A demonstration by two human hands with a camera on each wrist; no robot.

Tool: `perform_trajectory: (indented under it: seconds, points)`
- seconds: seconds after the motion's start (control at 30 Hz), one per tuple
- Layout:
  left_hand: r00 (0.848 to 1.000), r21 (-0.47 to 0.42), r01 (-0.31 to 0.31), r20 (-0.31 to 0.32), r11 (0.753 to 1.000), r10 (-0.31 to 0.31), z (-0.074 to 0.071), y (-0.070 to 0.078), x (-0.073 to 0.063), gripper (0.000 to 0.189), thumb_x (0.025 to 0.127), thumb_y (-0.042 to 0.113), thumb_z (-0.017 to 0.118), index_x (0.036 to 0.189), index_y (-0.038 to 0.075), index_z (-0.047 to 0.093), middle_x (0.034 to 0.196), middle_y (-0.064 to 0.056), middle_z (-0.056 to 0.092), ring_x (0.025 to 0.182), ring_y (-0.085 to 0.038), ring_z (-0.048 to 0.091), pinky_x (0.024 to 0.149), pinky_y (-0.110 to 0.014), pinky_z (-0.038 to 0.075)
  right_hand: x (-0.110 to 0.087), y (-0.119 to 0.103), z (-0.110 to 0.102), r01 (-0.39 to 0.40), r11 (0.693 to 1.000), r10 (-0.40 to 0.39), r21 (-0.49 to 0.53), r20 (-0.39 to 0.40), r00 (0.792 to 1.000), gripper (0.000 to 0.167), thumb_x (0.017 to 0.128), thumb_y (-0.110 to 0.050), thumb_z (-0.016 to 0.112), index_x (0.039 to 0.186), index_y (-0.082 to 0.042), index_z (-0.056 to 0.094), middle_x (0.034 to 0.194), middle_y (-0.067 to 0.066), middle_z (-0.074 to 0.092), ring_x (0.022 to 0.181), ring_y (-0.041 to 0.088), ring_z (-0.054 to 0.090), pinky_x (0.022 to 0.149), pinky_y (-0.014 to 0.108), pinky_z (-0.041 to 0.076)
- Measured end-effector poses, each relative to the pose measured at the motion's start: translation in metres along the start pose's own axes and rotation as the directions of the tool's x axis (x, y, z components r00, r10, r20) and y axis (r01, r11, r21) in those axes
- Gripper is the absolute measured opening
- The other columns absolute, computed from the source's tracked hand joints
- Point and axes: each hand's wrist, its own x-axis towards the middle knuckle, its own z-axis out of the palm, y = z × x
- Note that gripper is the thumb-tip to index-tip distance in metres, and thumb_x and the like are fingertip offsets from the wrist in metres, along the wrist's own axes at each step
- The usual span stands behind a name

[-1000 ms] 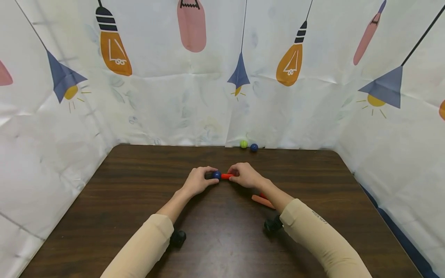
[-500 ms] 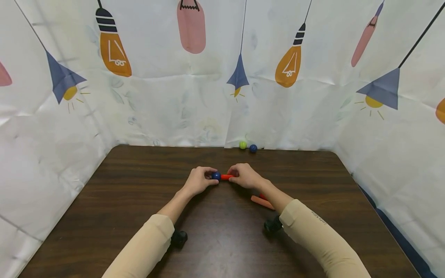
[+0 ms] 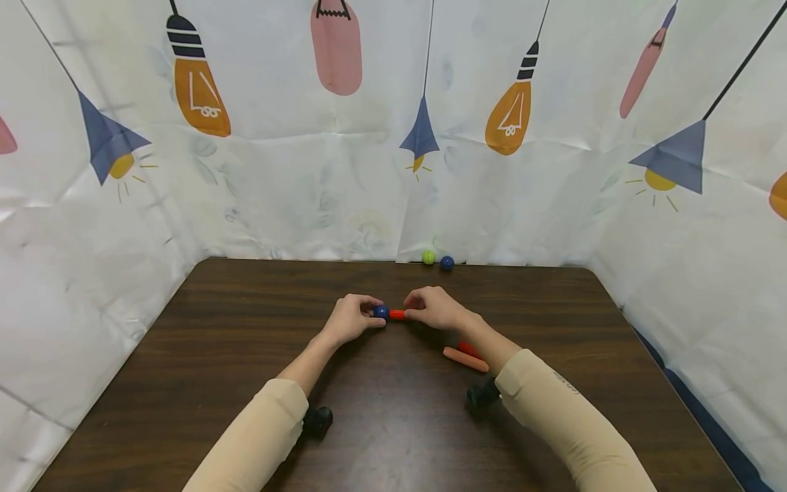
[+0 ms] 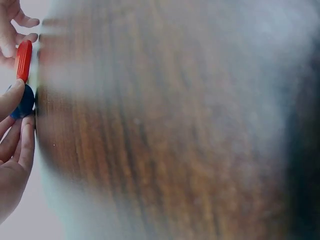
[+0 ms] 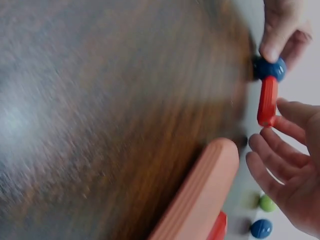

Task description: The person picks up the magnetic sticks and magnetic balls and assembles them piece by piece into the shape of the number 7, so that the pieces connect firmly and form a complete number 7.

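My left hand [image 3: 348,320] pinches a dark blue ball [image 3: 381,312] between thumb and fingers above the brown table [image 3: 246,287]. A short ridged red stick [image 3: 396,314] joins the ball end-on and points toward my right hand [image 3: 435,309]. In the right wrist view, the red stick [image 5: 267,100] shows along nearly its whole length. The right fingers are spread and relaxed around its free end, with the index fingertip close to or touching it. The left wrist view shows the thumb on the blue ball [image 4: 24,102].
An orange-pink stick [image 3: 465,359] and another red piece [image 3: 470,349] lie by the right forearm. At the table's back edge sit a green ball [image 3: 428,257] and a second blue ball [image 3: 447,262]. A printed curtain [image 3: 277,191] hangs behind the table.
My right fingers have loosened from their grip at the red stick's end. The left hand and blue ball have hardly moved.
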Motion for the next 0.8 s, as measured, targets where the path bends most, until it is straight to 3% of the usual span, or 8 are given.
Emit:
perform_trajectory:
  seconds: [0.37, 0.8]
  points:
    - [1.000, -0.005, 0.013, -0.008, 1.000, -0.013, -0.001, -0.002, 0.000, 0.036, 0.085, 0.013, 0.087, 0.119, 0.006, 0.076, 0.101, -0.005, 0.073, 0.091, -0.017, 0.068, 0.083, -0.036, 0.057, 0.000, 0.020, -0.022, -0.071, 0.994, 0.076, 0.085, -0.058, 0.995, 0.026, 0.104, -0.025, 0.064, 0.120, -0.006, 0.073, 0.105, 0.002, 0.071, 0.086, 0.014, 0.066, 0.081, 0.036, 0.055]
    - [1.000, 0.026, -0.022, -0.003, 0.999, 0.022, -0.001, -0.005, 0.000, 0.038, 0.085, 0.014, 0.086, 0.120, 0.005, 0.075, 0.098, -0.004, 0.073, 0.090, -0.017, 0.069, 0.082, -0.035, 0.058, 0.003, 0.042, -0.039, -0.138, 0.975, 0.158, 0.176, -0.106, 0.982, 0.028, 0.105, -0.022, 0.062, 0.121, -0.002, 0.070, 0.108, 0.016, 0.070, 0.094, 0.027, 0.068, 0.076, 0.036, 0.057]
